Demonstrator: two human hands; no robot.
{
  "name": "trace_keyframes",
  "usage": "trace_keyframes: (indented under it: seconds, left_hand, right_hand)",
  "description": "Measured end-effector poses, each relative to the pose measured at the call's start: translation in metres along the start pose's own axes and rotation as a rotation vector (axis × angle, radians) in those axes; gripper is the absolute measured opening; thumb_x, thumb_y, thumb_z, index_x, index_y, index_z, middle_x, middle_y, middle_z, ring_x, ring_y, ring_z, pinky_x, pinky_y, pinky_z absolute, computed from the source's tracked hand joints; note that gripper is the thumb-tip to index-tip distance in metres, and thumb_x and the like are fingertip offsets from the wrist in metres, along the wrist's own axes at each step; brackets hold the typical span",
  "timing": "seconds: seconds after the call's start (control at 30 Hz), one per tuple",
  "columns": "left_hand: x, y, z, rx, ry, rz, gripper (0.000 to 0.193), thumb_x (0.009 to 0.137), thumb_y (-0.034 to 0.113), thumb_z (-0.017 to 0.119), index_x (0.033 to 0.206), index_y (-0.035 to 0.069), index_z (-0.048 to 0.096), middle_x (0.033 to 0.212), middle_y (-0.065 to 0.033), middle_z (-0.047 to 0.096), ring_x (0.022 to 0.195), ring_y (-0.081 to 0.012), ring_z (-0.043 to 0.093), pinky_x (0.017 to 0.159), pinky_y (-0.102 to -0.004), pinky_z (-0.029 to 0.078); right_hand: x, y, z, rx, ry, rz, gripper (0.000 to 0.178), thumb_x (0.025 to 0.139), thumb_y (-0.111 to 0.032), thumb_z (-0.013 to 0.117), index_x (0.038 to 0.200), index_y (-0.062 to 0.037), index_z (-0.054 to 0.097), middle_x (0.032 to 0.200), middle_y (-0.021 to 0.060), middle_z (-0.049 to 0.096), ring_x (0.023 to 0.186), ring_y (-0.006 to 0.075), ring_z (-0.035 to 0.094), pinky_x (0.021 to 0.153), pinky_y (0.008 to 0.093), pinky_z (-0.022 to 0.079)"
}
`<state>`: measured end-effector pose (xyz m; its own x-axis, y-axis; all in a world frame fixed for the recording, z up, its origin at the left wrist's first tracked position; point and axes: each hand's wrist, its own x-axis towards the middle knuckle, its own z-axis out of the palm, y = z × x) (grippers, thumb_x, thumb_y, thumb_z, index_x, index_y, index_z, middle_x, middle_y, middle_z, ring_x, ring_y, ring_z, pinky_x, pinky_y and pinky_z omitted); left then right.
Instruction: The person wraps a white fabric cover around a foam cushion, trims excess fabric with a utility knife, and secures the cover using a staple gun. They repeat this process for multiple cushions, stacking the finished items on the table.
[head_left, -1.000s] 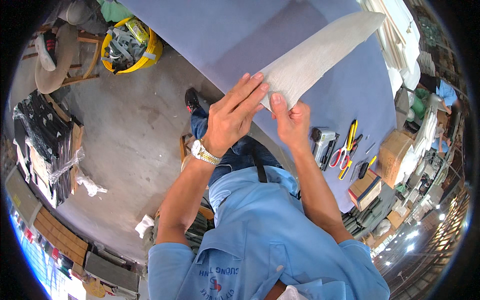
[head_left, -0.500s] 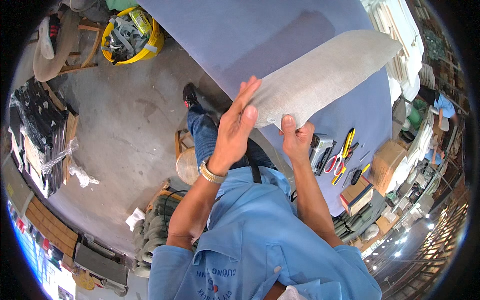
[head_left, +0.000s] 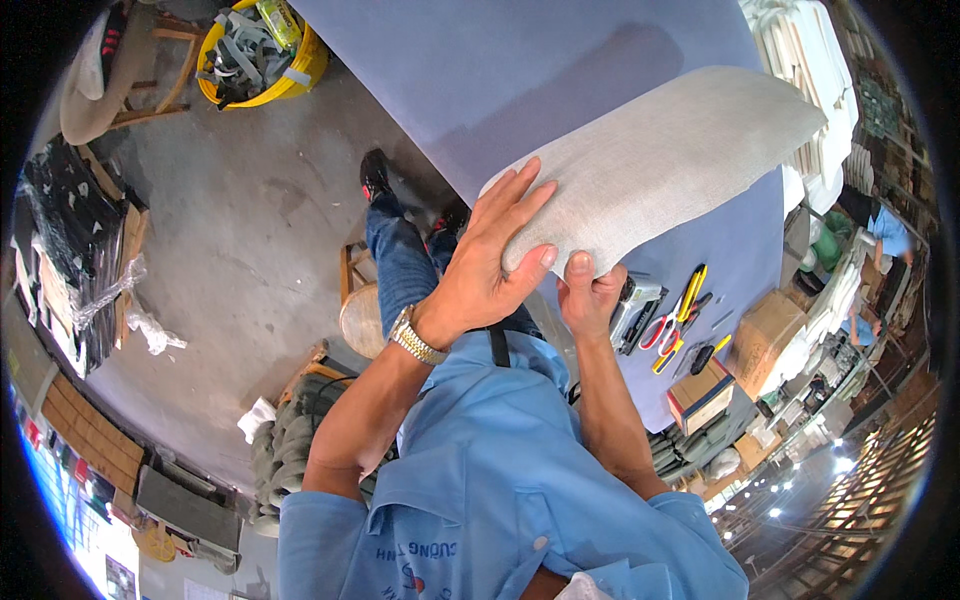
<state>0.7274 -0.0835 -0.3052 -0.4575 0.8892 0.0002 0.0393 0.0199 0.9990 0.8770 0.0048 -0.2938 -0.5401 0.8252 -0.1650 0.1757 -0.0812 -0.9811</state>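
A long, light grey fabric-covered panel (head_left: 680, 150) with a rounded near end slants up and away to the right above the blue-grey table. My right hand (head_left: 592, 300) pinches its near edge, thumb on top and fingers curled underneath. My left hand (head_left: 487, 255) lies against the panel's left end, fingers stretched out and a little apart, thumb on the top face close to the right thumb. The underside of the panel is hidden.
Right of my right hand on the table (head_left: 560, 60) lie a staple gun (head_left: 636, 310), red-handled scissors (head_left: 662, 330) and yellow-handled cutters (head_left: 692, 290). Beyond are cardboard boxes (head_left: 768, 330) and stacked white pieces (head_left: 810, 80). A yellow bucket of scraps (head_left: 315, 70) and a stool (head_left: 362, 325) stand left.
My left hand has slid onto the panel's end, its fingers now flatter across the top face. The panel has turned to show more of that face. My right hand keeps its pinch.
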Motion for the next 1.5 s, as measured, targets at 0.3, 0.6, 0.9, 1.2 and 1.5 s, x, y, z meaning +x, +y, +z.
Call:
trace_keyframes:
  seconds: [0.3, 0.6, 0.9, 1.2, 1.5]
  left_hand:
    - [0.002, 0.0, 0.001, 0.011, 0.023, 0.031, 0.065, 0.094, 0.029, 0.065, 0.15, 0.002, 0.048, 0.162, -0.0246, 0.036, 0.148, -0.0405, 0.038, 0.12, -0.0494, 0.029]
    - [0.006, 0.002, -0.003, 0.013, 0.008, 0.02, 0.065, 0.094, 0.029, 0.066, 0.15, 0.0, 0.048, 0.162, -0.025, 0.036, 0.148, -0.0389, 0.038, 0.12, -0.0483, 0.03]
    - [0.005, 0.003, -0.003, 0.017, -0.008, 0.013, 0.066, 0.095, 0.031, 0.066, 0.15, -0.002, 0.047, 0.161, -0.0247, 0.037, 0.149, -0.0384, 0.037, 0.12, -0.0477, 0.03]
    - [-0.001, -0.004, 0.002, -0.006, 0.015, -0.004, 0.089, 0.089, 0.033, 0.073, 0.158, -0.001, 0.03, 0.164, -0.0278, 0.028, 0.152, -0.04, 0.031, 0.122, -0.0479, 0.028]
    - [-0.02, -0.023, 0.033, 0.075, 0.242, 0.011, 0.125, 0.073, 0.057, 0.082, 0.162, -0.001, 0.016, 0.167, -0.0298, 0.014, 0.154, -0.0445, 0.02, 0.122, -0.0519, 0.025]
  right_hand:
    - [-0.001, -0.004, 0.0, 0.05, -0.02, 0.053, 0.041, 0.101, -0.037, 0.066, 0.078, -0.0038, 0.066, 0.068, 0.0016, 0.063, 0.059, 0.0082, 0.056, 0.05, 0.0256, 0.042]
    - [0.005, -0.004, 0.003, 0.031, -0.078, 0.004, 0.031, 0.104, -0.033, 0.063, 0.088, -0.0069, 0.064, 0.07, -0.0045, 0.057, 0.059, 0.0033, 0.049, 0.049, 0.0216, 0.036]
    - [0.002, 0.001, 0.002, 0.055, -0.044, 0.055, 0.035, 0.104, -0.03, 0.062, 0.086, -0.0014, 0.07, 0.075, 0.0035, 0.066, 0.062, 0.0085, 0.058, 0.053, 0.026, 0.043]
    - [-0.003, 0.001, -0.002, 0.075, -0.086, 0.033, 0.036, 0.104, -0.033, 0.062, 0.088, -0.0016, 0.07, 0.075, 0.0024, 0.066, 0.063, 0.0083, 0.057, 0.054, 0.0251, 0.043]
    - [-0.033, 0.037, -0.041, 0.13, -0.167, 0.08, 0.037, 0.105, -0.033, 0.061, 0.127, -0.0037, 0.057, 0.115, 0.0067, 0.066, 0.099, 0.014, 0.063, 0.081, 0.0308, 0.051]
